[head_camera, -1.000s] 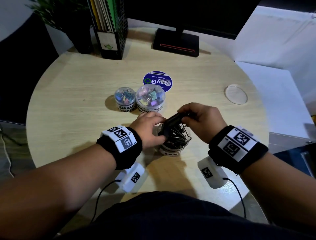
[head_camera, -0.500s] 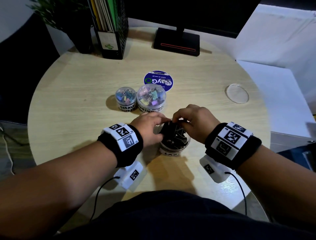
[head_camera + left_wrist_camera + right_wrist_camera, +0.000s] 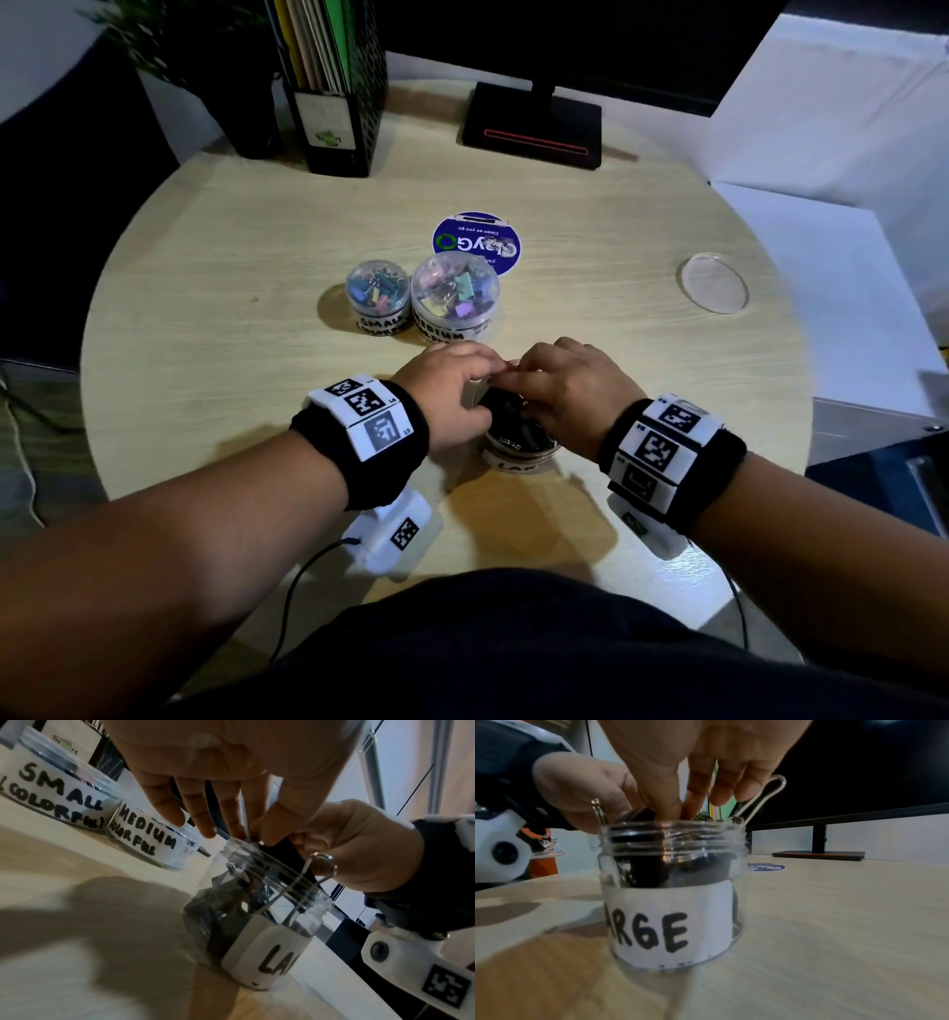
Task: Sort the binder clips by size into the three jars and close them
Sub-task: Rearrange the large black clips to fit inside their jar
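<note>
Lowered, both hands (image 3: 513, 395) pinch black clips (image 3: 654, 866) into the LARGE jar (image 3: 670, 902)

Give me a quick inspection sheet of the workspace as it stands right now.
Surface: round wooden table, bare in front of the jars.
Job's things: small jar and medium jar, lids on, touching; large jar open, packed with black clips, wire handles poking above its rim; clear lid lying far right.
Clutter: blue round sticker behind the jars.
Hands: left hand and right hand both at the large jar's mouth, fingers down on the clips.
Cables: thin black leads from the wrist cameras.
Surroundings: monitor stand, file holder, plant at the back.
</note>
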Available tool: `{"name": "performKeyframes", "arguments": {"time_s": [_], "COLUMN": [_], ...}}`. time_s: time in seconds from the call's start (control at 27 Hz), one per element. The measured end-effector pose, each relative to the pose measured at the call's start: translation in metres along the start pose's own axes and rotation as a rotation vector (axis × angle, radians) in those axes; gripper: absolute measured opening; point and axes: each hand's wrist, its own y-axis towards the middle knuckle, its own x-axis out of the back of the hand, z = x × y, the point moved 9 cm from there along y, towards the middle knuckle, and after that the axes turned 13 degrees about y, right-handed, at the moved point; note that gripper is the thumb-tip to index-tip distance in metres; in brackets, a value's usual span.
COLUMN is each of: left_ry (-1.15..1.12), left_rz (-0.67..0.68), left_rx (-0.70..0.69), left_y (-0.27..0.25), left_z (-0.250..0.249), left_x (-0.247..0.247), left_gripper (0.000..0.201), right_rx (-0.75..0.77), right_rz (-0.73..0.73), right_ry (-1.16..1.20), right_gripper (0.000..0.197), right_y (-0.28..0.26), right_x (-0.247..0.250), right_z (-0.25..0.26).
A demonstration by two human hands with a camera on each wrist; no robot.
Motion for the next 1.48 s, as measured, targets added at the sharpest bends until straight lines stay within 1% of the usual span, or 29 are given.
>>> {"name": "performKeyframes", "arguments": {"time_s": [0.04, 0.11, 0.22, 0.33, 0.41, 0.48, 0.56, 0.63, 0.7, 0.74, 0.82, 0.89, 0.96, 1.08, 1.15, 1.3, 1.37, 1.41, 1.48], "left_ry": [-0.004, -0.009, -0.02, -0.004, 0.025, 0.048, 0.04, -0.004, -0.065, -0.091, -0.109, -0.109, -0.117, -0.162, -0.182, -0.116, -0.086, -0.051, 0.027], "left_rz": [0.006, -0.003, -0.017, -0.018, -0.013, -0.004, -0.005, -0.019, -0.042, -0.058, -0.075, -0.072, -0.084, -0.1, -0.098, -0.073, -0.063, -0.052, -0.016], "left_rx": [0.005, 0.009, 0.023, 0.027, 0.027, 0.029, 0.033, 0.023, 0.007, 0.001, 0.003, 0.012, 0.012, 0.008, 0.003, -0.029, -0.03, -0.03, -0.03], "left_y": [0.0, 0.0, 0.001, 0.004, 0.006, 0.006, 0.005, 0.004, 0.002, 0.002, 0.001, 0.001, 0.002, 0.0, -0.001, 0.0, 0.002, 0.003, 0.003], "left_z": [0.0, 0.0, -0.001, -0.005, -0.009, -0.01, -0.009, -0.008, -0.006, -0.006, -0.005, -0.005, -0.006, -0.006, -0.008, -0.015, -0.017, -0.017, -0.017], "left_x": [0.0, -0.001, 0.0, 0.002, 0.003, 0.004, 0.004, 0.003, 0.003, 0.003, 0.003, 0.002, 0.004, 0.007, 0.008, 0.01, 0.012, 0.012, 0.008], "left_gripper": [0.064, 0.054, 0.034, 0.027, 0.026, 0.026, 0.025, 0.023, 0.021, 0.02, 0.02, 0.021, 0.022, 0.022, 0.023, 0.024, 0.026, 0.027, 0.03], "right_rx": [-0.044, -0.182, -0.249, -0.271, -0.273, -0.244, -0.181, -0.093, -0.054, -0.048, -0.081, -0.101, -0.088, -0.107, -0.136, -0.171, -0.174, -0.153, -0.081], "right_rz": [0.003, 0.078, 0.102, 0.111, 0.098, 0.056, 0.01, -0.069, -0.099, -0.082, 0.003, 0.036, -0.007, -0.108, -0.169, -0.185, -0.185, -0.204, -0.216], "right_ry": [0.015, 0.002, 0.004, 0.051, 0.074, 0.096, 0.089, 0.085, 0.117, 0.156, 0.214, 0.205, 0.213, 0.292, 0.291, 0.288, 0.323, 0.357, 0.404], "right_gripper": [0.036, 0.037, 0.032, 0.032, 0.031, 0.028, 0.023, 0.026, 0.027, 0.027, 0.029, 0.023, 0.02, 0.029, 0.031, 0.022, 0.028, 0.03, 0.023], "right_y": [0.001, -0.002, -0.007, -0.008, -0.008, -0.009, -0.01, -0.011, -0.016, -0.02, -0.026, -0.026, -0.025, -0.026, -0.028, -0.025, -0.024, -0.024, -0.024], "right_x": [0.002, 0.001, -0.002, -0.008, -0.009, -0.006, -0.006, 0.0, 0.002, -0.001, -0.015, -0.025, -0.022, -0.01, -0.002, 0.002, 0.001, 0.003, 0.002], "right_z": [-0.002, -0.014, -0.02, -0.023, -0.026, -0.022, -0.017, -0.011, -0.002, 0.003, 0.009, 0.01, 0.008, 0.006, 0.002, -0.008, -0.01, -0.008, -0.001]}}
